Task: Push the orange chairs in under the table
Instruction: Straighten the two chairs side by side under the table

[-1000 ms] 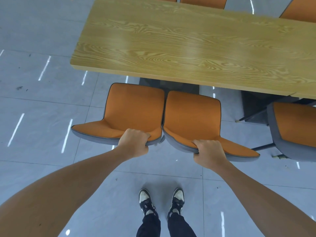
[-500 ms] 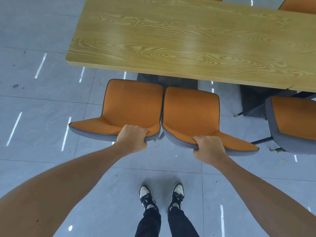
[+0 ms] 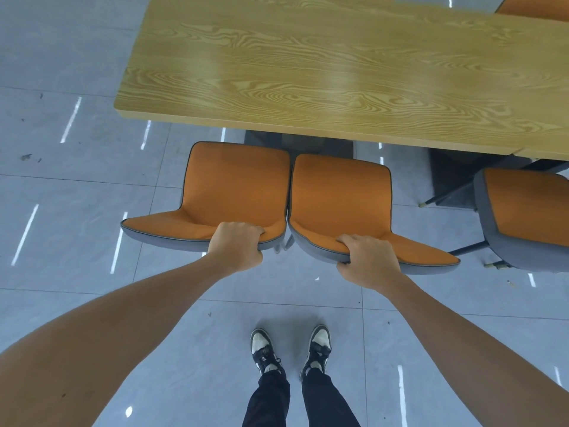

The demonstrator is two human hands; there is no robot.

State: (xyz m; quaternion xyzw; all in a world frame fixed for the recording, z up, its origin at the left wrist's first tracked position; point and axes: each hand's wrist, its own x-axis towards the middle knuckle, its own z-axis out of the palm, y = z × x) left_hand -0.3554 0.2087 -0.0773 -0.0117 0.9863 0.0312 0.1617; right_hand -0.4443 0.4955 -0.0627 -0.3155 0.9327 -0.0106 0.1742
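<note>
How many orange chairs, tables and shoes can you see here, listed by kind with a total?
Orange chairs: 4, namely left held chair, right held chair, right-edge chair, far-side chair
Tables: 1
Shoes: 2
Total: 7

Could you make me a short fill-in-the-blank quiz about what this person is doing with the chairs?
1. Each hand grips the top edge of a chair's ____.
2. The left hand holds the left chair; the right hand holds the ____ chair.
3. The two held chairs stand side by side, facing the ____ table.
4. The seats are coloured ____.

Missing words: backrest; middle; wooden; orange
</note>
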